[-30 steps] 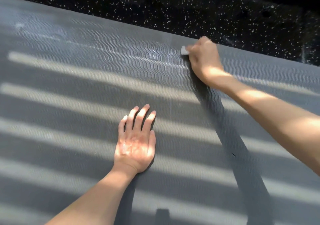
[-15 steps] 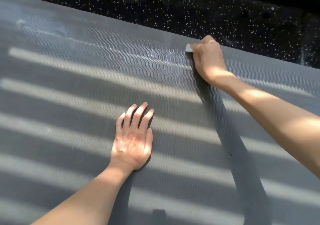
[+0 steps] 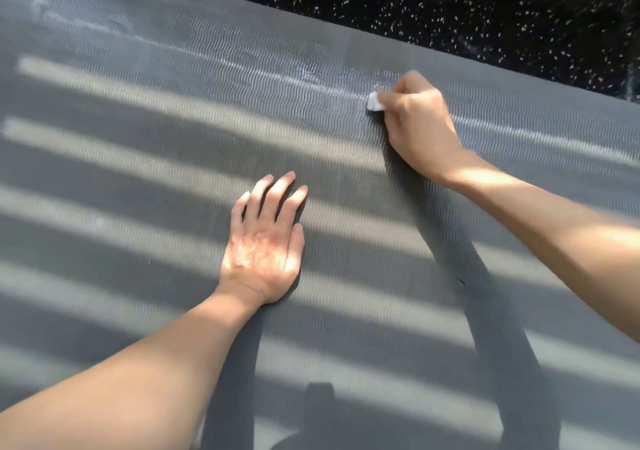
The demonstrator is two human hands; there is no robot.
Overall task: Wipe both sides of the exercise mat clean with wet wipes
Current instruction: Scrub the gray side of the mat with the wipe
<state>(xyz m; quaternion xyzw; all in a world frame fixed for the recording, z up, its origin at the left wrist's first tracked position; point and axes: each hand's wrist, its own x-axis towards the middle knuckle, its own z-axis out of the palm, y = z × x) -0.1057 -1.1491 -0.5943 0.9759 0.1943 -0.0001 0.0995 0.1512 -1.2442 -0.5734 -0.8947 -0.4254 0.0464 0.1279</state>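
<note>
A dark grey exercise mat (image 3: 145, 144) with a fine wavy texture fills most of the view, striped by bands of sunlight. My right hand (image 3: 415, 127) grips a small bunched white wet wipe (image 3: 374, 101) and holds it down on the mat near its far edge; only the wipe's left end shows past my fingers. A wet sheen runs along the mat to the left of the wipe. My left hand (image 3: 265, 241) rests flat on the mat's middle, fingers straight and slightly spread.
Beyond the mat's far edge lies black floor (image 3: 450, 6) speckled with white flecks. Shadows of my arms fall across the mat toward the bottom of the view.
My right hand has slid the wipe back toward me, away from the mat's far edge. My left hand stays planted flat on the mat.
</note>
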